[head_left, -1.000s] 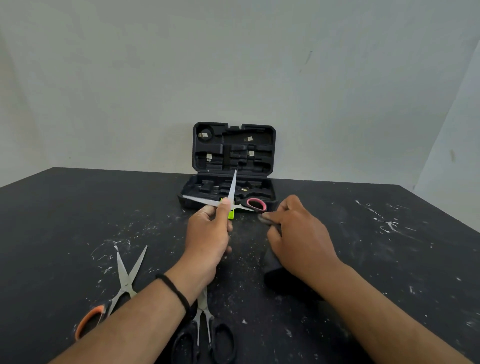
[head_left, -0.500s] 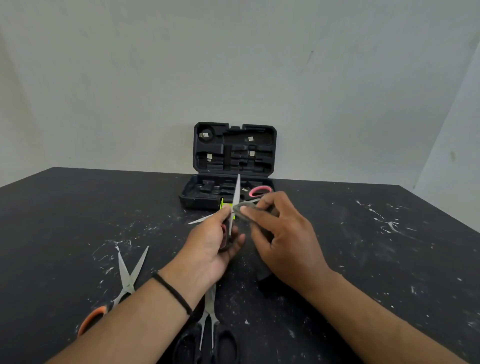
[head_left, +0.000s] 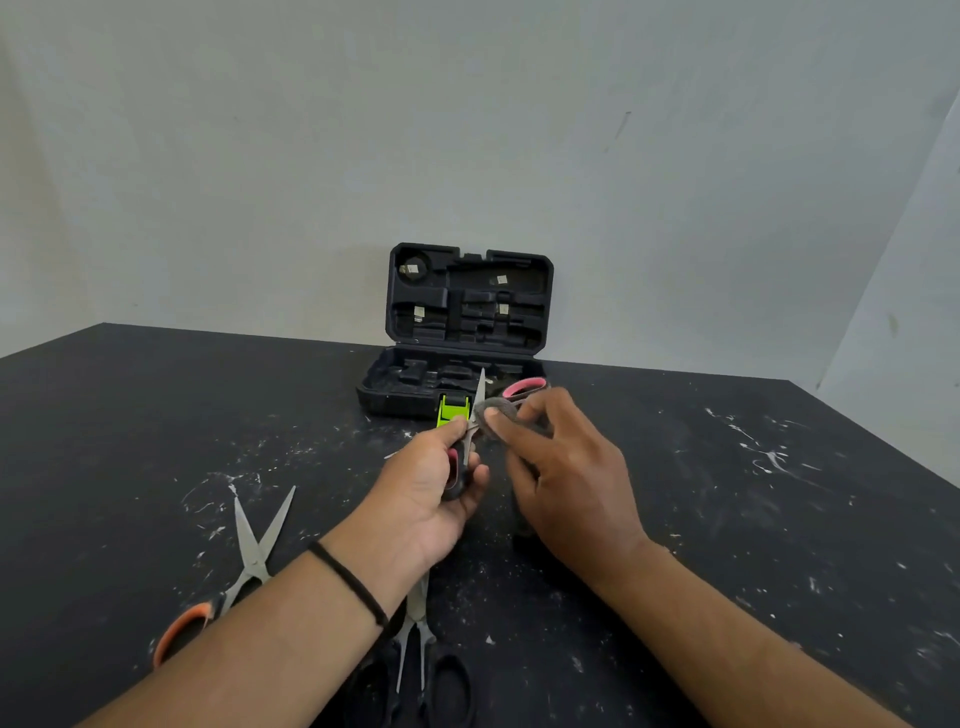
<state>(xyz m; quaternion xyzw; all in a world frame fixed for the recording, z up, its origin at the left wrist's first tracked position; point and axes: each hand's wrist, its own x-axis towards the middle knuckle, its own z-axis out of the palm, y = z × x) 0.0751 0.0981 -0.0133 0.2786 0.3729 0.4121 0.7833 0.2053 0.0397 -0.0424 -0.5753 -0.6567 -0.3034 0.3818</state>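
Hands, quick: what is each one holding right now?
Left hand: grips the pink-handled scissors.
Right hand: pinches a grey pad against the scissors' blade.

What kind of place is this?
Probably a workshop bench: a scuffed, paint-flecked black table, an open black tool case, orange-handled scissors lying loose, and pink-handled scissors in the left hand, a grey pad in the right hand.

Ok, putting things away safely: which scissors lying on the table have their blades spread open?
The orange-handled scissors, far left; the black-handled pair lies closed.
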